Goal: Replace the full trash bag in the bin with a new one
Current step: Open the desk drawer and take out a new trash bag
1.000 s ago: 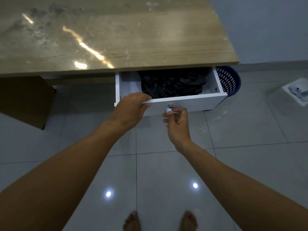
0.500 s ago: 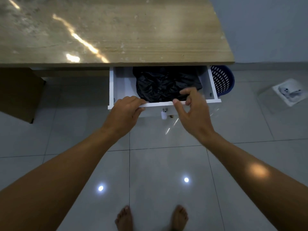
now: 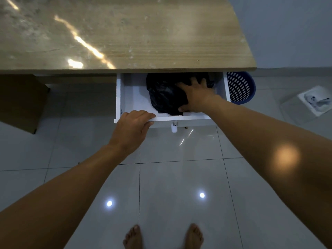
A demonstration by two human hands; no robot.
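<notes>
A white drawer (image 3: 133,97) stands pulled out from under the wooden desk (image 3: 125,33). Inside it lies a crumpled heap of black trash bags (image 3: 163,94). My right hand (image 3: 195,94) is inside the drawer, lying flat on the black bags with fingers spread and the thumb at the heap's near edge. My left hand (image 3: 133,126) grips the drawer's front edge at its left part. A blue perforated bin (image 3: 240,88) stands on the floor to the right of the drawer, partly hidden under the desk; no bag shows in it.
A small white knob or key tag (image 3: 173,128) hangs from the drawer front. A white box with a device in it (image 3: 316,101) lies on the tiled floor at the right. My bare feet (image 3: 163,236) stand on the tiles. A wall runs behind the bin.
My right hand left the knob on the drawer front, rose over the front edge and now lies on the black bags inside. The left hand kept its hold on the drawer front.
</notes>
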